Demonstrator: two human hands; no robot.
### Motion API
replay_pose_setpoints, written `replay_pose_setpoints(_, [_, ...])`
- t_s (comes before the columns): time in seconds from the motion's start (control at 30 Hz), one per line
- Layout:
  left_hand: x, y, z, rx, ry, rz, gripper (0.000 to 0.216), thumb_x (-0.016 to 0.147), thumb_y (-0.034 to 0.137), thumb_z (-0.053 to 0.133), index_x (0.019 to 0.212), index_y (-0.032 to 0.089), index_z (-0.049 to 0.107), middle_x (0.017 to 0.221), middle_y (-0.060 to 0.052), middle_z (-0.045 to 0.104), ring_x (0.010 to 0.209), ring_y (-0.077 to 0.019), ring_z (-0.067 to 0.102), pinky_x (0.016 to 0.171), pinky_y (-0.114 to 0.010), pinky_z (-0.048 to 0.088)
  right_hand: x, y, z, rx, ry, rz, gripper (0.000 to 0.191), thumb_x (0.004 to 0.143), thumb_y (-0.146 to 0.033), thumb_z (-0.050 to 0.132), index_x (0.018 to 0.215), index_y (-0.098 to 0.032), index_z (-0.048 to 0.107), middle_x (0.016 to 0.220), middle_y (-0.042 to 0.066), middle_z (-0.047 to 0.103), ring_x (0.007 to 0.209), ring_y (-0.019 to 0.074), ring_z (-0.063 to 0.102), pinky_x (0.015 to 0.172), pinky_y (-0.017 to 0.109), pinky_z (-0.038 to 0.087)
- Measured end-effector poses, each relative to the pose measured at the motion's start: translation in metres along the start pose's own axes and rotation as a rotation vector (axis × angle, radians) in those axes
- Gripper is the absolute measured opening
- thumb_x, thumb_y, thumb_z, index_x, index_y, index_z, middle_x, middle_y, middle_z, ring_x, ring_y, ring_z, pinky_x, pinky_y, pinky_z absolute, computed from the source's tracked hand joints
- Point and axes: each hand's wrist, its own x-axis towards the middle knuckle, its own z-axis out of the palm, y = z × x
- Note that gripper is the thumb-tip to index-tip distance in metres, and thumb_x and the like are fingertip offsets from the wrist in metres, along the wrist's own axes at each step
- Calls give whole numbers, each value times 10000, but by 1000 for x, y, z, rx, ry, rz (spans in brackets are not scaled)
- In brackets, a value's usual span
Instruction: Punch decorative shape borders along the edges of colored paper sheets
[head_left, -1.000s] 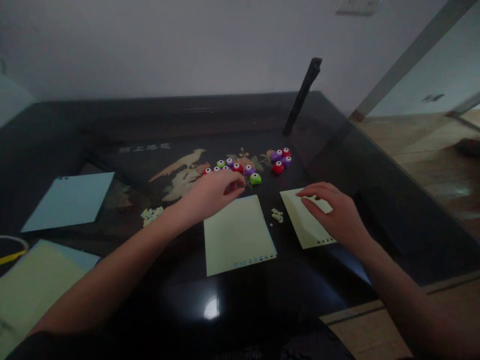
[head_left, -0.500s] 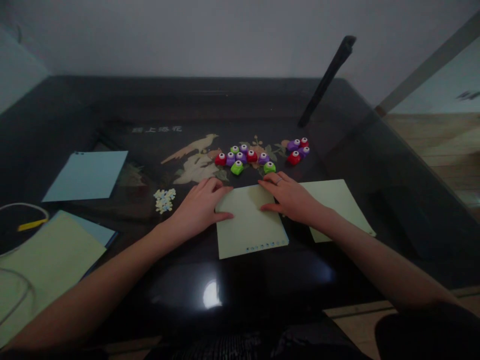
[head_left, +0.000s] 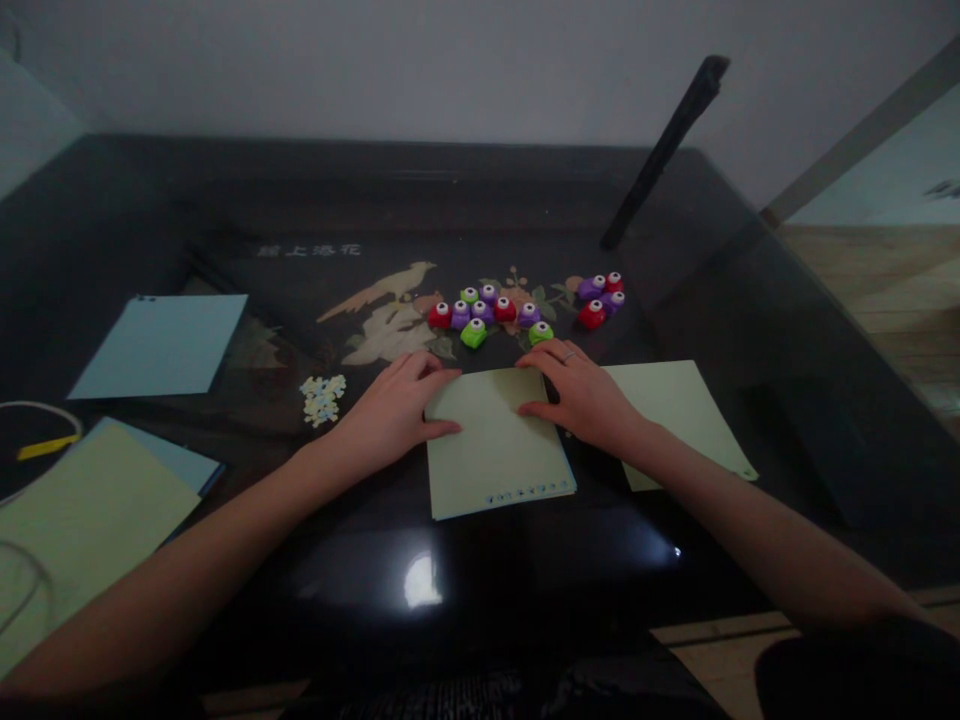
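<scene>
A small stack of pale yellow-green paper (head_left: pixel 491 430) lies in front of me, with bluish sheet edges showing at its lower right. A row of small punched shapes runs along its near edge. My left hand (head_left: pixel 394 405) holds the upper left side, thumb on the top sheet. At the upper right, my right hand (head_left: pixel 574 390), wearing a ring, has its thumb and fingers on the stack. Just beyond that hand sits a green craft punch (head_left: pixel 540 333). Several red, purple and green craft punches (head_left: pixel 474 333) stand behind the stack.
More punches (head_left: pixel 592 314) cluster to the right. Another pale sheet (head_left: pixel 664 400) lies partly under my right forearm. At left are a heap of paper cutouts (head_left: pixel 322 400), a blue sheet (head_left: pixel 161 345), yellow paper (head_left: pixel 97 500) and a cable with a yellow tag (head_left: pixel 49 447). A black bar (head_left: pixel 664 155) rises behind.
The view has shifted slightly. Both hands keep nearly the same hold on the paper stack; nothing else has visibly moved.
</scene>
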Motion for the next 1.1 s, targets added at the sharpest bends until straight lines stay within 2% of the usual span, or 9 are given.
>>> replay_pose_setpoints(0.17, [-1, 4, -2, 8, 9, -9, 581, 765, 395, 724, 1270, 178, 534, 1204, -109, 525, 1116, -297, 508, 975, -415, 423, 1, 0, 2, 43, 65, -2, 277, 843, -164, 620, 1117, -134, 647, 1089, 125, 649, 1040, 277, 584, 941, 427, 480])
replay_pose_setpoints(0.47, [-2, 13, -4, 24, 21, -8, 514, 769, 321, 722, 1206, 169, 497, 1191, -104, 574, 1114, -296, 526, 946, -411, 433, -1, 5, 6, 25, 110, -47, 310, 861, -157, 592, 1157, -97, 664, 1106, 146, 677, 998, 278, 608, 900, 435, 507])
replay_pose_setpoints(0.67, [-2, 12, -3, -11, -16, -44, 442, 790, 332, 694, 1146, 177, 480, 1139, -105, 608, 1057, -297, 575, 897, -408, 455, -1, 3, 0, 175, 171, -12, 164, 833, -127, 606, 970, -164, 688, 1010, 93, 694, 974, 252, 605, 873, 408, 492])
replay_pose_setpoints(0.83, [-2, 13, -5, -16, -77, -115, 442, 803, 372, 679, 1141, 178, 470, 1097, -118, 630, 965, -301, 622, 814, -392, 476, 1, 5, -5, 517, 38, 221, 226, 780, -202, 658, 1004, -185, 631, 858, 38, 678, 716, 173, 621, 660, 310, 497])
replay_pose_setpoints(0.97, [-1, 13, -5, -24, -107, -145, 404, 812, 410, 657, 1102, 184, 489, 1038, -107, 644, 902, -300, 637, 746, -376, 477, 2, 11, -6, 736, -82, 328, 301, 742, -256, 682, 1017, -190, 581, 706, 1, 655, 666, 178, 630, 640, 315, 488])
replay_pose_setpoints(1.1, [-1, 10, -7, -60, -112, -155, 293, 861, 372, 584, 1082, 191, 517, 1010, -95, 662, 864, -277, 642, 719, -358, 467, 2, 14, -9, 846, -223, 381, 182, 745, -308, 674, 843, -194, 572, 659, 14, 659, 621, 182, 632, 610, 328, 477])
